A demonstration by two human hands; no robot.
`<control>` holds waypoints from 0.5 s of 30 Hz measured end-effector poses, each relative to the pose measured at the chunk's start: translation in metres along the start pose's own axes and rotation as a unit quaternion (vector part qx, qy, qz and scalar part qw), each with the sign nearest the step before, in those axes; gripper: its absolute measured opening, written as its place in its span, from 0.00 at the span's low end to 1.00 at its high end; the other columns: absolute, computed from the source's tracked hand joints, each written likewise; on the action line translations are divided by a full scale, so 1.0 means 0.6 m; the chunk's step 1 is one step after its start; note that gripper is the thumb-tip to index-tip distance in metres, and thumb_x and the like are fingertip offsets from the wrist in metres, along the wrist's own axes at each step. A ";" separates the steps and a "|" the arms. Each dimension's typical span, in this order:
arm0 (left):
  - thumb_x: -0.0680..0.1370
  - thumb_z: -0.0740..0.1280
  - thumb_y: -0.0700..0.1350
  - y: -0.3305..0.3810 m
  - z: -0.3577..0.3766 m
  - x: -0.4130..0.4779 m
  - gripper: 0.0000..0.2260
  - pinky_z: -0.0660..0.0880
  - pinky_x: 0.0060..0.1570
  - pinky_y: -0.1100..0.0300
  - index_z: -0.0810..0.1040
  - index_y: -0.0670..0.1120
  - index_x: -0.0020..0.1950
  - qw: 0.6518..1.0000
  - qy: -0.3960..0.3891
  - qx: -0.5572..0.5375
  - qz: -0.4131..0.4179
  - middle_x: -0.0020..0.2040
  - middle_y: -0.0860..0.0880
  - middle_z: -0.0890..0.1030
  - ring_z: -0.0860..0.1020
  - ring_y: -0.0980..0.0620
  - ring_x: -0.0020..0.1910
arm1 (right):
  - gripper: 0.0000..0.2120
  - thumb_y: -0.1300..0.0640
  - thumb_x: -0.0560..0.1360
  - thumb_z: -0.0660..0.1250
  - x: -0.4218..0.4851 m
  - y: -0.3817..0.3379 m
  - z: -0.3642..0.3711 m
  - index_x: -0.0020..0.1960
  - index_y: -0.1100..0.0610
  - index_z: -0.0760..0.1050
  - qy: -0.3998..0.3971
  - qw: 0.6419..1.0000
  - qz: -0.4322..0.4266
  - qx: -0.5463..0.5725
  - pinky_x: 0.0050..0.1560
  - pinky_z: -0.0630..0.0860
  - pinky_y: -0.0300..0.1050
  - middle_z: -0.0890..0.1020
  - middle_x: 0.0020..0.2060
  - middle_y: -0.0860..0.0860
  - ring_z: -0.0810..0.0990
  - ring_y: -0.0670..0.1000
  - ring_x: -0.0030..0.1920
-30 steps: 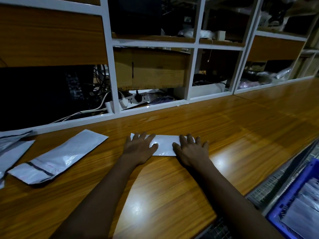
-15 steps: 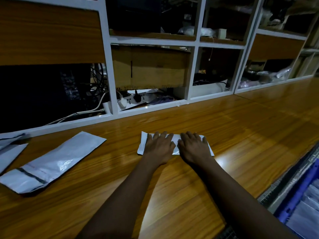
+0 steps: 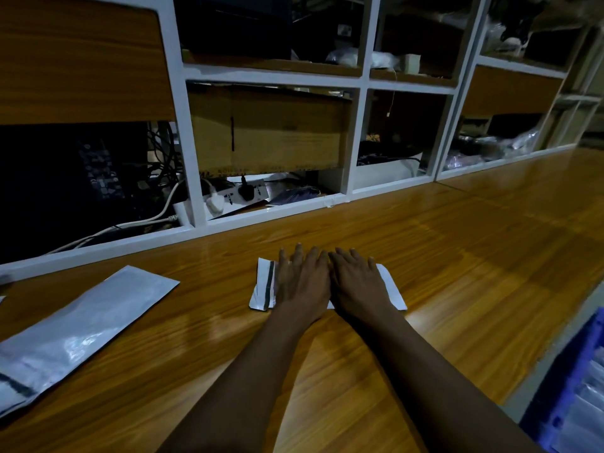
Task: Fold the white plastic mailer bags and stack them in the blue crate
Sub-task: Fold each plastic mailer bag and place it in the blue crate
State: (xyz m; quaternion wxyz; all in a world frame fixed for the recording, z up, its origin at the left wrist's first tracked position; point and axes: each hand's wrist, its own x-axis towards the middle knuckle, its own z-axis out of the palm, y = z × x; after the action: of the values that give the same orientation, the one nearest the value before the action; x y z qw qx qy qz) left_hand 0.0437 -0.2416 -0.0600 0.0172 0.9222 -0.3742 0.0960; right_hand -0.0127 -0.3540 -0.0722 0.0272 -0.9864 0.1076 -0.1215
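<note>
Two flat palms: we're pressing L hand (image 3: 302, 284) & R hand (image 3: 358, 284), fingers straight, gripping nothing, onto folded white mailer (image 3: 393, 291) (dark strip at left end).

Left hand (image 3: 302, 282) and right hand (image 3: 358, 282), flat side by side on folded white mailer bag (image 3: 394, 289) on wooden table (image 3: 474, 273).

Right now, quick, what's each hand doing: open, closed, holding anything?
Left hand: open, flat, pressing on the folded white mailer bag.
Right hand: open, flat, pressing on the same bag.
</note>
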 end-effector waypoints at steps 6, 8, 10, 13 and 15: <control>0.84 0.56 0.53 -0.004 0.012 0.003 0.30 0.41 0.75 0.39 0.46 0.48 0.81 0.999 -0.040 -0.022 0.007 0.82 0.49 0.46 0.43 0.41 0.80 | 0.28 0.47 0.84 0.54 -0.001 0.003 0.016 0.80 0.56 0.53 -0.015 1.000 -0.007 -0.021 0.76 0.50 0.63 0.58 0.79 0.55 0.53 0.60 0.79; 0.84 0.55 0.53 -0.006 0.014 0.006 0.30 0.41 0.76 0.39 0.46 0.48 0.81 0.998 -0.052 -0.017 0.012 0.82 0.49 0.46 0.43 0.41 0.80 | 0.28 0.47 0.84 0.53 0.000 0.004 0.015 0.81 0.56 0.52 -0.025 0.999 -0.009 -0.029 0.76 0.50 0.63 0.58 0.79 0.54 0.52 0.60 0.79; 0.85 0.53 0.53 -0.008 0.016 0.007 0.28 0.41 0.76 0.40 0.46 0.48 0.81 0.998 -0.061 -0.031 0.012 0.82 0.49 0.46 0.44 0.42 0.80 | 0.28 0.47 0.85 0.51 0.003 0.006 0.013 0.81 0.55 0.51 -0.045 0.998 -0.010 -0.041 0.76 0.50 0.62 0.56 0.80 0.53 0.52 0.59 0.79; 0.85 0.51 0.51 -0.011 0.021 0.010 0.26 0.42 0.76 0.41 0.47 0.49 0.82 0.997 -0.060 -0.051 0.006 0.82 0.50 0.47 0.45 0.43 0.80 | 0.27 0.47 0.85 0.48 0.005 0.011 0.010 0.81 0.55 0.49 -0.062 0.996 -0.011 -0.057 0.76 0.51 0.62 0.53 0.80 0.53 0.50 0.59 0.79; 0.85 0.51 0.51 -0.013 0.023 0.011 0.25 0.43 0.76 0.42 0.48 0.50 0.81 0.997 -0.059 -0.056 0.003 0.82 0.50 0.48 0.46 0.44 0.80 | 0.27 0.47 0.85 0.48 0.005 0.010 0.008 0.81 0.55 0.48 -0.070 0.995 -0.015 -0.069 0.76 0.51 0.62 0.52 0.80 0.53 0.50 0.60 0.79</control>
State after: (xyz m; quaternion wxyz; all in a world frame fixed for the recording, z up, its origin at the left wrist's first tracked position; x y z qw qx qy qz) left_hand 0.0560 -0.2421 -0.0719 0.0462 0.9226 -0.3824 0.0205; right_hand -0.0098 -0.3607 -0.0764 -0.0349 -0.9935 0.0987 -0.0449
